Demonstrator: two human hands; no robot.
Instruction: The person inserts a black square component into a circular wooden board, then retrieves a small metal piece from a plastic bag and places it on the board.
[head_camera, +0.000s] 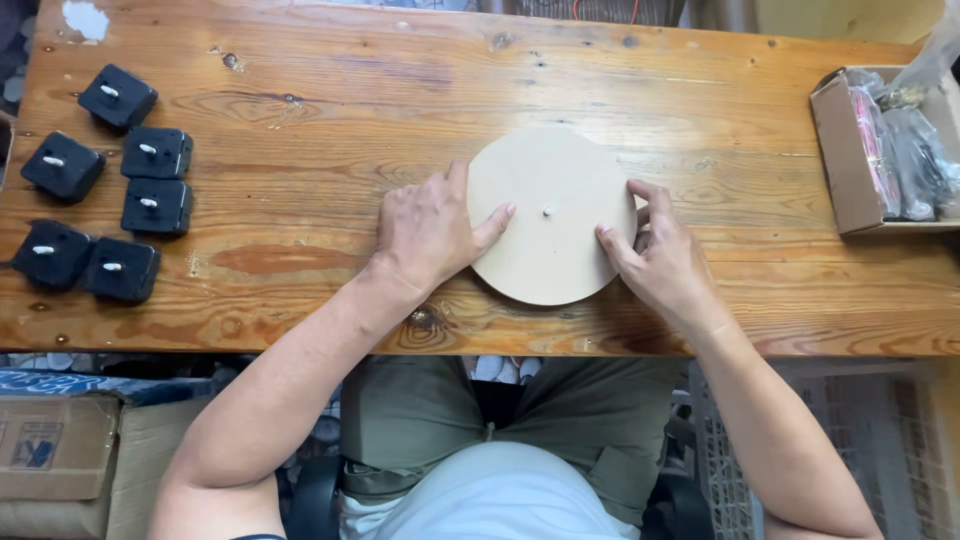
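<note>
A pale round wooden disc (548, 190) lies flat on the wooden table (330, 130), with a small white shaft (547, 211) poking up through its centre hole. My left hand (430, 228) rests on the disc's left edge, thumb lying across its face and fingers curled at the rim. On the right edge my right hand (662, 250) grips the rim, thumb on top and fingers bent beside it. Both hands hold the disc from opposite sides.
Several black square clock movements (110, 180) with white shafts lie at the table's left end. An open cardboard box (850, 170) of bagged small parts sits at the right edge. Cardboard boxes (60, 450) stand on the floor at lower left.
</note>
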